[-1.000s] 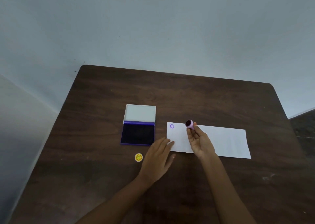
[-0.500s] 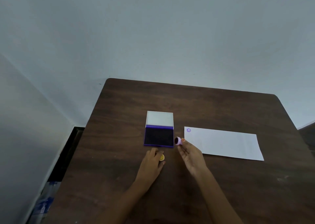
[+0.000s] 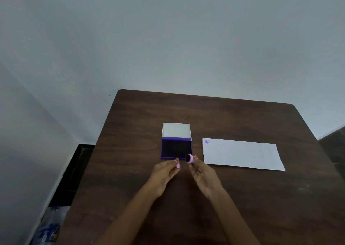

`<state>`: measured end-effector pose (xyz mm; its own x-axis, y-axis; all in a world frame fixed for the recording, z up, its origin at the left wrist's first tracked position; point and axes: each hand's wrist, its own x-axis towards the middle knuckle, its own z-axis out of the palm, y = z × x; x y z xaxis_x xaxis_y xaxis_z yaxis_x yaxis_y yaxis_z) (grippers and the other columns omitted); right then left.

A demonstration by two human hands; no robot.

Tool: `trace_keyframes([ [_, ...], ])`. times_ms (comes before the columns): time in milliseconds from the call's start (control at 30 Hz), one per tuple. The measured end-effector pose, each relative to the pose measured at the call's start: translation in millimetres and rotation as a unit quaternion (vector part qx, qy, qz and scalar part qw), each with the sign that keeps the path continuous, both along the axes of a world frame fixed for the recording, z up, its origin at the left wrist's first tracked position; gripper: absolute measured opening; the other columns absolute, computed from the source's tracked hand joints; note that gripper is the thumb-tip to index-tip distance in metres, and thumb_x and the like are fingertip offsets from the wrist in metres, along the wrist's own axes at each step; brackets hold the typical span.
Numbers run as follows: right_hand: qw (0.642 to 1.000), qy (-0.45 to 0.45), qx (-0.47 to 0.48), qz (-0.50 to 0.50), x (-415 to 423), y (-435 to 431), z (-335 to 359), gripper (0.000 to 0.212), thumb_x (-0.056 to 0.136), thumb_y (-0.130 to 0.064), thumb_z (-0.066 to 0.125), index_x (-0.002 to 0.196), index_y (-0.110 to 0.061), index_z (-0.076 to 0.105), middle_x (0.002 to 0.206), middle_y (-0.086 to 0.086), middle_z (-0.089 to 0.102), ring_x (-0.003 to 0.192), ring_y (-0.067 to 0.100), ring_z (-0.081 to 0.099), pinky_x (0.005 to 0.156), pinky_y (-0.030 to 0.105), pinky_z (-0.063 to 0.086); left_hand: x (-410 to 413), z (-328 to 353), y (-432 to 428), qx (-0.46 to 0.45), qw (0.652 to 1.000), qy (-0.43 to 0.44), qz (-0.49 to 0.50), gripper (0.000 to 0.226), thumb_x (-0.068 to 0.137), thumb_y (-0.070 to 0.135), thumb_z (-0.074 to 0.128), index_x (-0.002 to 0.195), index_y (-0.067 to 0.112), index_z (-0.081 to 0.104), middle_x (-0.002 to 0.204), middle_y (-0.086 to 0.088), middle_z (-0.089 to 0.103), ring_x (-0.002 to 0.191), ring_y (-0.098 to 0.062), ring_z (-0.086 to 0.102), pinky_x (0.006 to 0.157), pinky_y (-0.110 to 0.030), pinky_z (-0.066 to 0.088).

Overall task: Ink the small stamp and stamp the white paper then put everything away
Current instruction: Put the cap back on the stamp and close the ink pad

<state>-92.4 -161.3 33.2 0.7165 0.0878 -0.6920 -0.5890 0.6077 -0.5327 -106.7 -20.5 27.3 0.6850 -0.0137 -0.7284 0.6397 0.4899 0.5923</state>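
Note:
My right hand [image 3: 203,175] pinches the small lilac stamp [image 3: 189,158] at its fingertips, its dark inked face turned toward the ink pad. My left hand [image 3: 164,174] holds the stamp's cap [image 3: 178,165], of which only a lilac edge shows at the fingertips. The two hands are close together, just in front of the open purple ink pad [image 3: 176,147], whose white lid [image 3: 176,131] stands tilted back. The white paper [image 3: 242,154] lies to the right with one purple stamp mark [image 3: 207,141] in its far left corner.
Everything rests on a dark brown wooden table [image 3: 242,198] pushed against a pale wall. Off the table's left edge, on the floor, lie plastic-wrapped items [image 3: 48,226].
My right hand carried the stamp left, off the paper, to the front of the ink pad. My left hand left the paper and picked up the yellow-topped cap from the table.

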Motion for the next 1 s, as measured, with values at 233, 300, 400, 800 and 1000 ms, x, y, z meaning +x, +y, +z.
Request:
trace_keyframes([
  [233,0.994,-0.054,-0.093,0.035,-6.8,9.0,-0.4,0.020,0.082,-0.004,0.058,0.102,-0.002,0.063,0.102,0.016,0.066,0.096,0.024,0.063,0.077,0.030,0.052,-6.2,4.3,3.7,-0.107,0.993,-0.016,0.048,0.013,0.085,0.000,0.057,0.095,0.003,0.065,0.096,-0.017,0.066,0.092,-0.024,0.063,0.080,-0.032,0.050],
  [300,0.988,-0.067,-0.131,0.052,-8.1,10.3,0.4,0.017,0.082,-0.006,0.059,0.098,-0.005,0.064,0.101,0.015,0.067,0.094,0.023,0.064,0.076,0.029,0.053,-7.2,3.6,4.3,-0.117,0.992,-0.013,0.052,0.012,0.084,0.000,0.058,0.092,0.002,0.067,0.092,-0.018,0.068,0.090,-0.025,0.064,0.076,-0.032,0.053],
  [400,0.974,-0.087,-0.190,0.082,-10.8,11.6,-0.1,0.018,0.082,-0.008,0.060,0.100,-0.007,0.064,0.102,0.014,0.066,0.097,0.025,0.063,0.082,0.033,0.053,-8.9,5.1,4.5,-0.105,0.993,-0.031,0.036,0.010,0.084,0.002,0.058,0.088,0.005,0.068,0.089,-0.017,0.072,0.088,-0.023,0.066,0.075,-0.029,0.056],
  [800,0.910,-0.161,-0.357,0.135,-15.3,16.8,3.4,0.022,0.076,-0.022,0.071,0.095,-0.016,0.063,0.094,0.005,0.067,0.089,0.018,0.061,0.078,0.027,0.050,-7.6,11.7,3.4,-0.056,0.998,-0.037,-0.009,0.025,0.081,0.001,0.063,0.105,-0.002,0.064,0.106,-0.019,0.068,0.097,-0.025,0.066,0.076,-0.026,0.057],
  [1000,0.891,-0.190,-0.381,0.157,-12.2,13.9,1.1,0.019,0.074,-0.017,0.072,0.092,-0.016,0.065,0.090,0.002,0.066,0.085,0.012,0.060,0.064,0.013,0.043,-6.5,8.7,4.7,-0.031,0.997,-0.049,-0.044,0.026,0.082,0.000,0.062,0.108,-0.001,0.064,0.109,-0.017,0.068,0.102,-0.024,0.065,0.080,-0.026,0.056],
])
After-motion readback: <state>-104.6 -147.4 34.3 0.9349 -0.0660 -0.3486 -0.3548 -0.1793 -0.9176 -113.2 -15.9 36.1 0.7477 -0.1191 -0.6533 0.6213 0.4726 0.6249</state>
